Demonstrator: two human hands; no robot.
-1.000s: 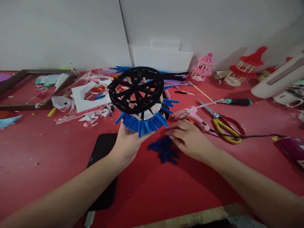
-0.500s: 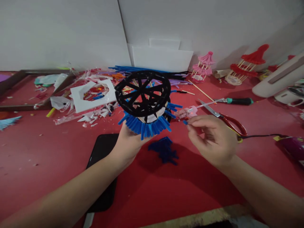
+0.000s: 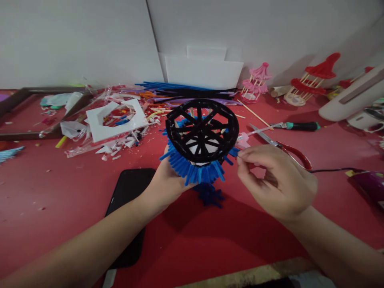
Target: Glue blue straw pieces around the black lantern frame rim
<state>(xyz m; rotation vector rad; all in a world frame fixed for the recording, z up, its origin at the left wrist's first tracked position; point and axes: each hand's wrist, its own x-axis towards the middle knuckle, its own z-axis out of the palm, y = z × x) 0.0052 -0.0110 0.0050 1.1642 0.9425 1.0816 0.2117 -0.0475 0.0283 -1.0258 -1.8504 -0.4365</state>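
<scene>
My left hand (image 3: 168, 180) grips a pipe-cleaner model (image 3: 201, 134) from below, its fingers mostly hidden behind the piece. The model has a black spoked ring on top and a fringe of short blue pipe-cleaner pieces (image 3: 204, 173) around its lower tier. At the right side of that fringe, my right hand (image 3: 276, 180) pinches a short blue pipe-cleaner piece (image 3: 234, 152) between thumb and forefinger. Whether this piece touches the model is hard to make out. Beneath the model, a small heap of loose blue pieces (image 3: 208, 196) lies on the red table (image 3: 192, 240).
A black phone (image 3: 127, 224) lies by my left forearm. Red-handled scissors (image 3: 295, 156) and a green-black handled tool (image 3: 303, 126) rest to the right. Behind are pipe cleaners (image 3: 162, 86), a cut white board (image 3: 96, 126), a pink model (image 3: 256, 84) and a red model (image 3: 309, 84).
The model has shifted right and slightly toward me in my left hand, its top tilting. The blue piece in my right hand now meets the fringe's edge in view; earlier a gap showed.
</scene>
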